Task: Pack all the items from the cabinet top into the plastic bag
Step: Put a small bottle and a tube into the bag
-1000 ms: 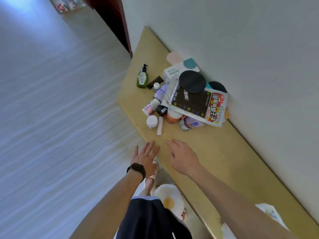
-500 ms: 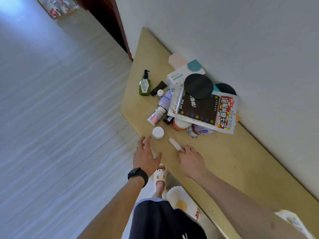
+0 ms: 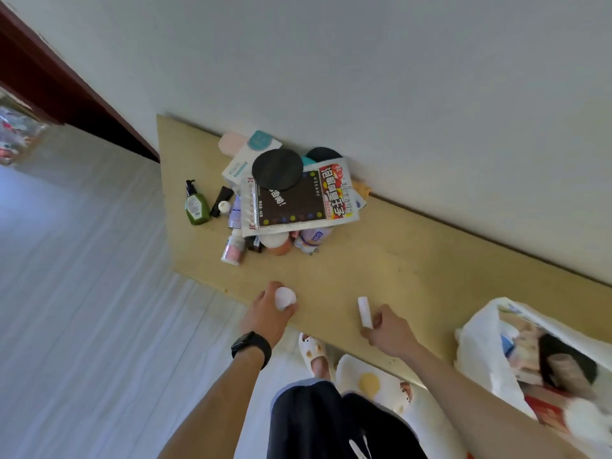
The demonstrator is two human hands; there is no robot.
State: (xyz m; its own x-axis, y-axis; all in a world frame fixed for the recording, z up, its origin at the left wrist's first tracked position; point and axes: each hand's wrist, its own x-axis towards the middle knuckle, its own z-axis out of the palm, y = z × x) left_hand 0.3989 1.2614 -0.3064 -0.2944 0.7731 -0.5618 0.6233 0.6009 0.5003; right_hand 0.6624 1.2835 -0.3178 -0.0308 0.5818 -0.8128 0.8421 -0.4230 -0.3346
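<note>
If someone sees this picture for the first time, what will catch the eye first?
The pile against the wall stands out first, topped by a colourful printed packet and a black disc. Nearer, the left hand grips a small white jar and the right hand pinches a white tube. A part-filled white plastic bag sits at the right.

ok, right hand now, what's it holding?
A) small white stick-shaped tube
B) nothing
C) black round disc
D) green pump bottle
A: the right hand pinches the white tube by its lower end above the cabinet top, while the left hand grips the small white jar.
</note>
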